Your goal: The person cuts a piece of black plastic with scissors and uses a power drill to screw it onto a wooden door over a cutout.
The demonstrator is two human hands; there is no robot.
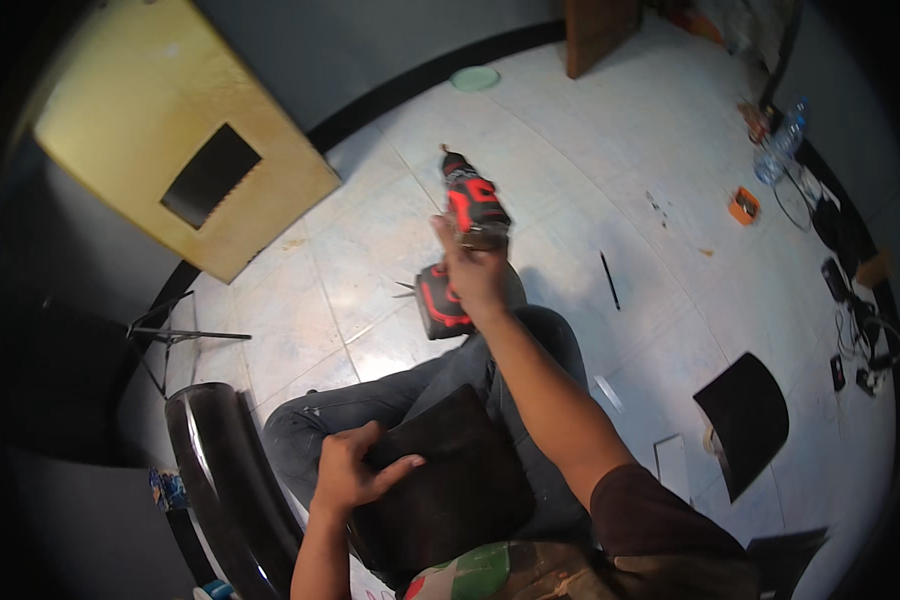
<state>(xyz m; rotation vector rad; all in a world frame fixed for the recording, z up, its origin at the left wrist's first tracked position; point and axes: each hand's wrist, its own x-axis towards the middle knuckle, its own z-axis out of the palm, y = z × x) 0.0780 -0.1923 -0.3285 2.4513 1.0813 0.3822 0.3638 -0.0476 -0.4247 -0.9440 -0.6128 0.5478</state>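
My right hand [478, 275] is wrapped around the grip of a red and black cordless drill [478, 203], held out beyond my crossed legs. Its chuck points away from me, with a thin bit at the tip. Across my lap lies a dark, smooth, squarish panel [460, 475]. At the left edge of that panel, my left hand [352, 470] grips it, thumb laid over the top and the other fingers bent at the edge; the fingertips are partly hidden.
A yellow board [280, 190] with a rectangular cutout leans at the far left. Nearer stand a small black tripod [170, 333] and a glossy dark curved piece [220, 480]. On the right lie a pencil-like stick [610, 281], a curved black panel [745, 425], an orange box [743, 206], cables and a bottle [782, 145].
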